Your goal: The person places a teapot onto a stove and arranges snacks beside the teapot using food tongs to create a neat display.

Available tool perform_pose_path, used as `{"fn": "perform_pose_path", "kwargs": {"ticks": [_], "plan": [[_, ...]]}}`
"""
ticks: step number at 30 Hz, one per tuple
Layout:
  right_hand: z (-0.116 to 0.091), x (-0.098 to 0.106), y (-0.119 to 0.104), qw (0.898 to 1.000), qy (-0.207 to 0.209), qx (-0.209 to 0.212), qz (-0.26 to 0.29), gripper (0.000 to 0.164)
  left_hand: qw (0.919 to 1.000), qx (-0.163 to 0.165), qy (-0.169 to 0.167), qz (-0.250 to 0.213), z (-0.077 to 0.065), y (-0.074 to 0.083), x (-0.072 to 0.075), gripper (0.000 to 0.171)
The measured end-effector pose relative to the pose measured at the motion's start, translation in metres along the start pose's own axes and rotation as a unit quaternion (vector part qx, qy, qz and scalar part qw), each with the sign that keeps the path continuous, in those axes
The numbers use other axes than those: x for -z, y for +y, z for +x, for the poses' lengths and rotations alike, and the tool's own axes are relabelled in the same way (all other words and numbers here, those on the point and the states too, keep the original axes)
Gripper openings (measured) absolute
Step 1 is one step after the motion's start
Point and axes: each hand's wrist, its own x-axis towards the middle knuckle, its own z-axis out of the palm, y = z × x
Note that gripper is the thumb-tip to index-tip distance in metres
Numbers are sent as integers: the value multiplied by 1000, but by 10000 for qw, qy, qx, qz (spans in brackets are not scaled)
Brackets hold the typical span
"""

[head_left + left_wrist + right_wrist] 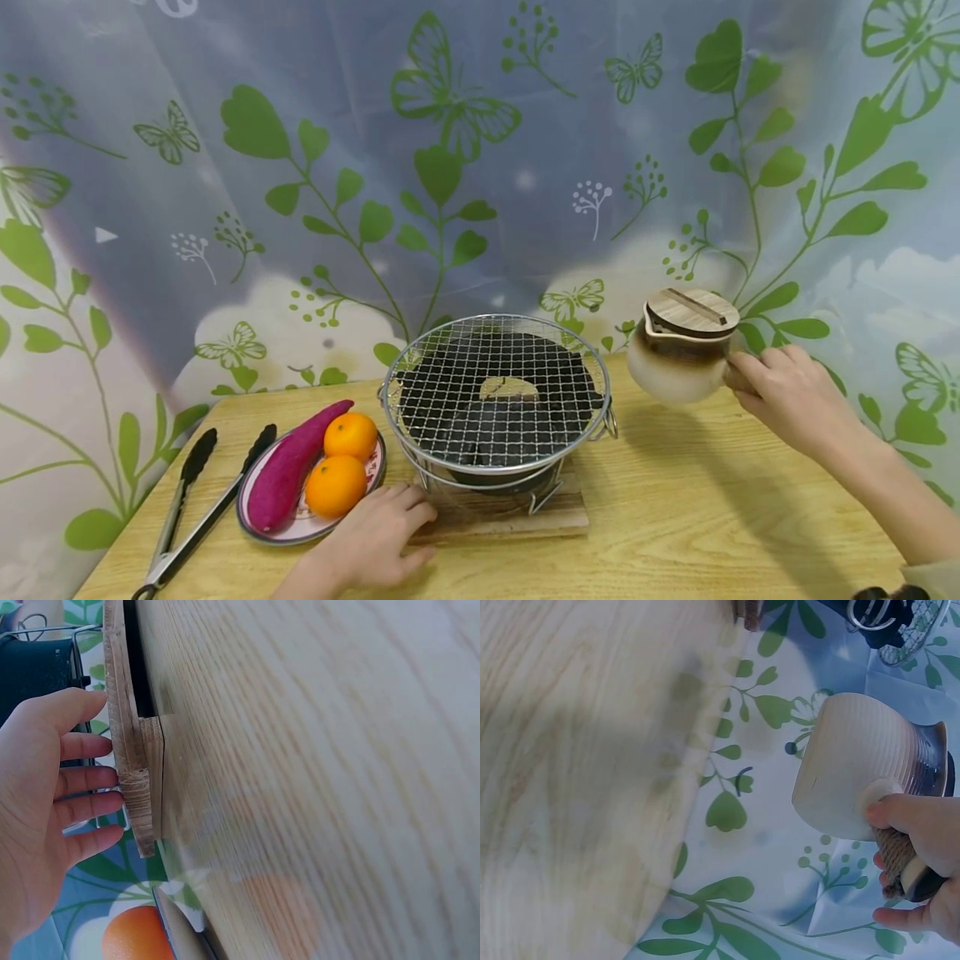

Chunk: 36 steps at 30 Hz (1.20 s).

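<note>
My right hand [791, 404] grips the rope-wrapped handle [894, 859] of a small ceramic teapot [675, 367], which hangs in the air above the table's right side. A brown glaze shades into cream down its body, and a wooden lid [693, 310] covers it. In the head view my left hand [382, 533] is at the left end of a wooden board [510, 512]. In the left wrist view its fingers [90, 778] are extended with the tips at the board's edge; firm contact is hard to tell. A round charcoal stove [502, 479] with a wire grill net [495, 433] stands on the board.
Left of the stove, an oval plate [300, 531] bears a purple sweet potato [288, 475] and two oranges [336, 486]. Black-tipped tongs [187, 533] lie spread at the table's left edge. Behind the wooden table [675, 517] hangs a leaf-and-butterfly curtain [525, 167].
</note>
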Motion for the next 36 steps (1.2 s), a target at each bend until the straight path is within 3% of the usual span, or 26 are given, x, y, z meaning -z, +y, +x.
{"fn": "perform_pose_path", "kwargs": {"ticks": [5,8,12,15,22,36], "plan": [[9,5,-1,9998,101,167,63,28,10000,-13,22,-5,1,-1,1,28],[14,8,-2,9996,139,207,114,40,9999,-49,134,31,2,-1,1,28],[20,11,-3,9994,202,241,152,33,9997,-76,218,60,2,-1,1,28],[25,14,-6,9994,200,219,163,32,9999,-43,149,39,2,-1,2,28],[43,19,-11,9996,203,13,201,47,10000,62,1,25,2,-1,3,29],[65,29,-17,9991,165,187,342,42,9999,-64,92,33,0,-1,-2,29]]}}
